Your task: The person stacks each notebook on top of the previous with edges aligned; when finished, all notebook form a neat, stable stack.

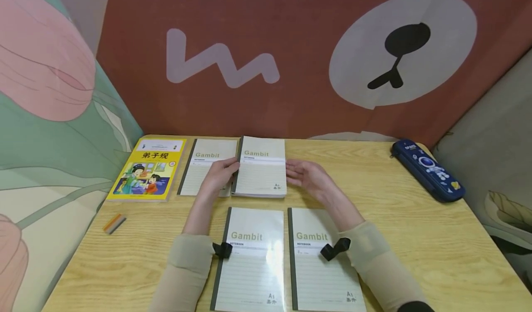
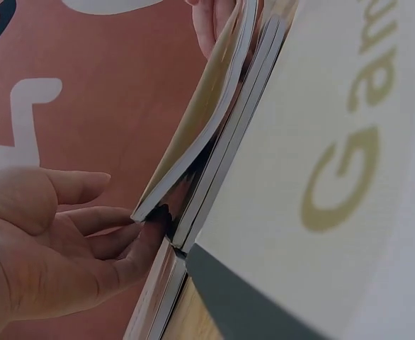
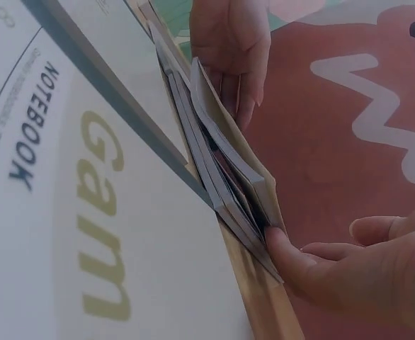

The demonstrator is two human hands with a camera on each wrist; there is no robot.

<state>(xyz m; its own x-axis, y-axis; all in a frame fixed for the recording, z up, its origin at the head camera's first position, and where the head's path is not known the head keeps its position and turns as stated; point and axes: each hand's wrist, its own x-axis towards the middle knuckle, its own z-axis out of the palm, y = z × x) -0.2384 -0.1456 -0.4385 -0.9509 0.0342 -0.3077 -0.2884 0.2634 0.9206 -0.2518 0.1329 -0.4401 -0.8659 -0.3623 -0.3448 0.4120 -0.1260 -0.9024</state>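
Pile of notebooks (image 1: pixel 259 169): lies at the back of the worktop (image 1: pixel 420 222), near the middle, between the 2 hands. Top cover reads "Gambit". In the wrist views the upper part is bent up from the layers under it, leaving a wedge-shaped gap. Exact count in the pile: cannot tell.

Left hand (image 1: pixel 218 176): at the spine side of the pile, above the back-left notebook (image 1: pixel 199 171). Fingers loosely bent, not clenched; left wrist view shows the tips touching the corner of the raised part, thumb apart from it.

Right hand (image 1: pixel 309 176): at the opposite side of the pile, palm partly turned up. Fingers extended and slack, tips against the edge; thumb clear of the paper. Neither hand grasps the pile.

Back-left notebook: flat, just beside the pile, on its left; also marked "Gambit".

Nearer the person, 2 more of the same kind lie side by side with a narrow gap: front-left notebook (image 1: pixel 251 268), with glare on its cover, and front-right notebook (image 1: pixel 317 275), partly covered by the right forearm.

Far left: yellow book (image 1: pixel 145 171), with a small orange-and-grey piece (image 1: pixel 114 224) in front of it. Far right: dark blue pencil case (image 1: pixel 428 171), lying at a slant. Black straps (image 1: pixel 224 250) show at the 2 sleeves (image 1: pixel 187 259).
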